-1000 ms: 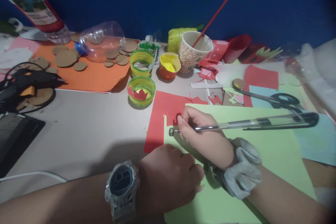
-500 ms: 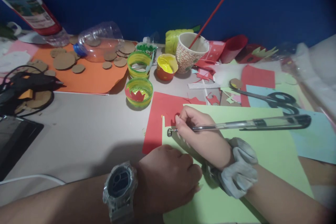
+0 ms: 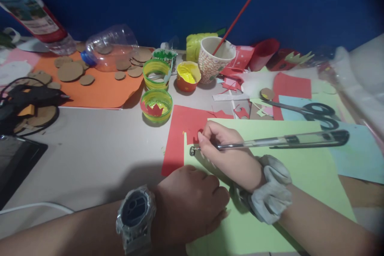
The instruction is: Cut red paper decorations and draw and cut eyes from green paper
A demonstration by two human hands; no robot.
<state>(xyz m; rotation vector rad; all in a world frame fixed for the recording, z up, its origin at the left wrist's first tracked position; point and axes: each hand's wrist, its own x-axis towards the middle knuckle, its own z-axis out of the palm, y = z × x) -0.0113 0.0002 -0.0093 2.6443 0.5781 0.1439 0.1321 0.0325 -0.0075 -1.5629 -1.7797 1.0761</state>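
On the green paper [image 3: 300, 176], our right hand [image 3: 228, 154] pinches a pen [image 3: 270, 142]; our left [image 3: 192, 204], loosely curled, holds nothing visible.

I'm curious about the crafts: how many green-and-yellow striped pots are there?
2: the back pot, with something thin inside, and the front pot, with a red zigzag shape. Others could be hidden.

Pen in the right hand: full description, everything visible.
The pen has a slim, clear, plastic-looking barrel, dark toward the writing end, and what looks like a cap with a dark clip on its rear. The right hand pinches it near the tip, hiding part of the front. It slants low over the light green paper, rear end toward the right, its tip at a small black drawing.
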